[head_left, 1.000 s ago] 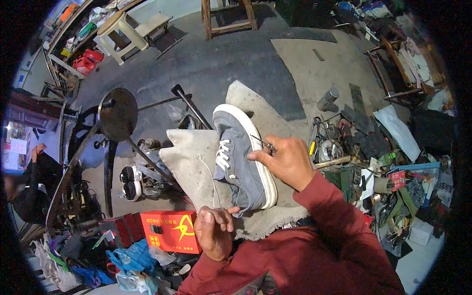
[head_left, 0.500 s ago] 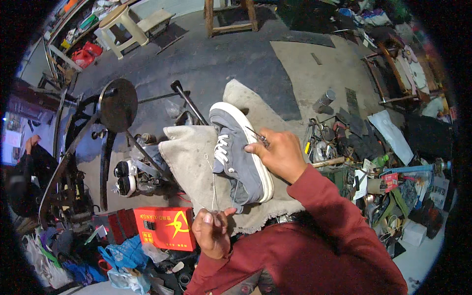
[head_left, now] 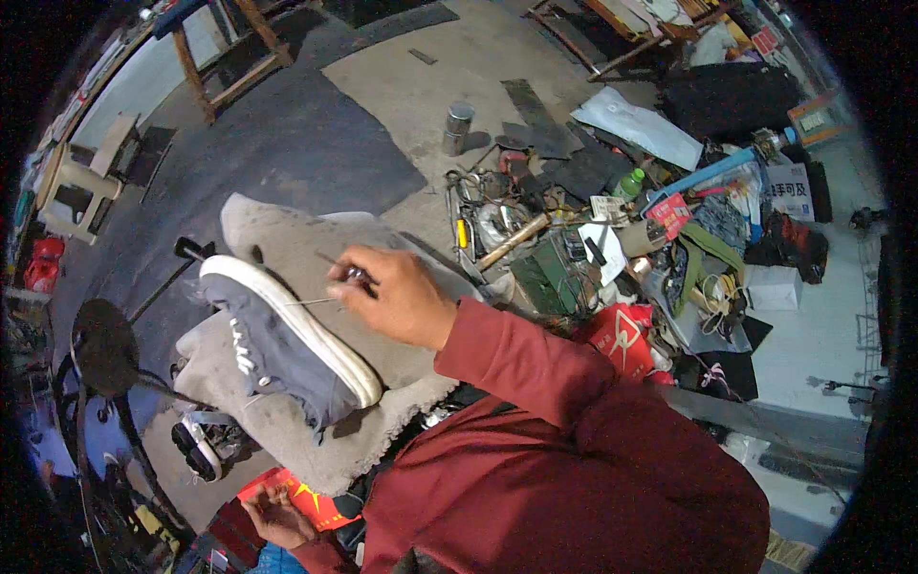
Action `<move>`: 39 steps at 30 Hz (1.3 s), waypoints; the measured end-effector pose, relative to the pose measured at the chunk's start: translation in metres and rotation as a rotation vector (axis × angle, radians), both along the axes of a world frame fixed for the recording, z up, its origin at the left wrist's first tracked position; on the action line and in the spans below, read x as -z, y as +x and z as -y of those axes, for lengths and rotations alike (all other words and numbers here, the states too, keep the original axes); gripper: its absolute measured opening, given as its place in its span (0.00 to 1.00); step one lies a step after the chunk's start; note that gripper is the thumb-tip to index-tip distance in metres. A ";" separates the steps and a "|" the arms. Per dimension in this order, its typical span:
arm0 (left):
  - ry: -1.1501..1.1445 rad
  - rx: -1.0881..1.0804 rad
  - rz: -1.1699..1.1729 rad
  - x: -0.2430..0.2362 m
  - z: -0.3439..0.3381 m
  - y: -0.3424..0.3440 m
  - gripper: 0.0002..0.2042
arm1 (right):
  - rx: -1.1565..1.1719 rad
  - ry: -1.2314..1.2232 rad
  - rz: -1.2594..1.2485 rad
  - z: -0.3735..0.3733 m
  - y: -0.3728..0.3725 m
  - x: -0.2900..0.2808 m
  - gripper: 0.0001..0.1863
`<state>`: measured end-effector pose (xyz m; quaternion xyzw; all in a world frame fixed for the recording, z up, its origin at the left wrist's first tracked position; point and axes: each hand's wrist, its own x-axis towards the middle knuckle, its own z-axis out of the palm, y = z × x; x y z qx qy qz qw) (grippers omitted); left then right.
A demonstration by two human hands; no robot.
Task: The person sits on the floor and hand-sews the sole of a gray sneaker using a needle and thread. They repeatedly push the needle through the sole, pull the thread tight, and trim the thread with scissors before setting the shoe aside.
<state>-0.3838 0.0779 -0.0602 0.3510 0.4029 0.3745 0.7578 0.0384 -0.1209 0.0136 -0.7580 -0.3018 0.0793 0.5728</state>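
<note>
A grey canvas shoe (head_left: 277,335) with a white rubber sole and white laces lies on its side on a beige cloth (head_left: 373,244) over my lap. Above the cloth, to the right of the sole, my right hand (head_left: 397,298) is closed on an awl (head_left: 356,275), its thin metal tip pointing left. A pale thread (head_left: 314,301) runs taut between the sole's edge and this hand. My left hand (head_left: 279,517) is lower left, below the shoe, its fingers loosely apart beside a red box (head_left: 320,507); I make out nothing in it.
On the right, pliers, a hammer (head_left: 514,239) and other tools lie in a heap with bags and papers. A metal can (head_left: 457,129) stands on the floor beyond. At left rises a machine with a round dark plate (head_left: 105,346); a plastic stool (head_left: 81,196) stands behind it.
The view has swung right. My right hand has drawn away from the sole with the awl, pulling thread out. My left hand has dropped away from the shoe, and its pinched fingers have loosened.
</note>
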 end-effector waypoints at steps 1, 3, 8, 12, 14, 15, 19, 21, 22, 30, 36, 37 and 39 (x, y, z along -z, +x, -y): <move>-0.042 -0.086 -0.093 0.016 -0.008 -0.020 0.15 | 0.050 0.036 -0.024 0.008 0.005 0.011 0.11; -0.166 -0.014 -0.162 0.036 -0.017 -0.054 0.15 | 0.135 -0.024 -0.075 0.043 0.018 0.040 0.10; -0.257 0.079 -0.790 0.055 -0.006 -0.071 0.15 | 0.477 -0.315 -0.089 0.193 0.028 0.131 0.11; 0.100 0.316 -0.902 0.060 -0.008 -0.051 0.21 | 0.687 -0.714 -0.291 0.319 0.007 0.179 0.17; 0.273 0.374 -0.807 0.061 -0.021 -0.035 0.22 | 0.690 -0.889 -0.206 0.356 -0.004 0.191 0.21; 0.336 0.390 -0.812 0.058 -0.023 -0.028 0.22 | 0.726 -0.996 -0.192 0.366 -0.008 0.196 0.24; 0.523 0.402 -0.920 0.016 -0.030 0.020 0.23 | 0.764 -0.844 -0.054 0.379 -0.012 0.206 0.33; 0.672 0.429 -0.762 -0.016 -0.024 0.046 0.23 | 0.666 -0.640 -0.172 0.380 -0.002 0.210 0.39; 0.645 0.396 -0.854 -0.030 -0.022 0.060 0.23 | 0.620 -0.541 -0.237 0.381 0.003 0.212 0.43; 0.942 0.309 -0.670 -0.119 -0.002 0.170 0.17 | 0.550 -0.786 -0.259 0.400 0.029 0.227 0.34; 1.436 0.565 -0.567 -0.167 0.009 0.253 0.16 | 0.565 -1.400 -0.196 0.381 0.031 0.206 0.33; 1.495 0.606 -0.534 -0.170 0.011 0.266 0.16 | 0.582 -1.348 -0.188 0.378 0.028 0.200 0.32; 1.610 0.770 -0.526 -0.173 0.012 0.286 0.21 | 0.641 -1.245 -0.176 0.374 0.019 0.189 0.31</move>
